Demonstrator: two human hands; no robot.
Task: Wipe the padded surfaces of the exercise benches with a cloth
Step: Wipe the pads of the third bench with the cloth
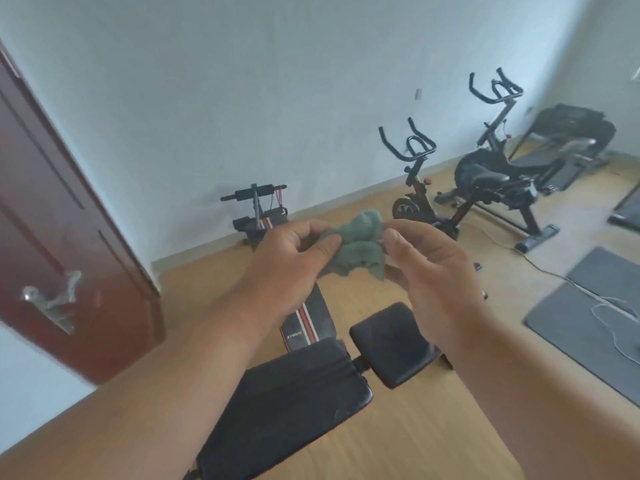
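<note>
Hands meet in mid-air above the floor, a crumpled green cloth point(358, 244) bunched between them. The left hand point(287, 261) has its thumb and curled fingers pinching the cloth's left side, so that grip is closed on the fabric. The right hand point(429, 271) touches the cloth's right edge with its thumb and fingertips, the fingers loosely bent; whether this grip truly pinches the fabric or merely rests against it I cannot tell.

Below the forearms lies a black padded bench point(294, 396), its long pad running toward the lower left, with a smaller square seat pad point(391, 344) just beyond its far end. Behind it, partly hidden by the left hand, a second bench point(308, 323) with red and white stripes stretches toward the wall, ending in black foam rollers point(254, 195). The cloth hangs well above both, touching neither.

Two exercise bikes point(485, 174) stand to the right, a treadmill point(561, 147) beyond them. Grey mats point(595, 306) lie on the wooden floor point(415, 438) with a white cable point(609, 306) across them. A dark red door point(52, 216) stands at left.
</note>
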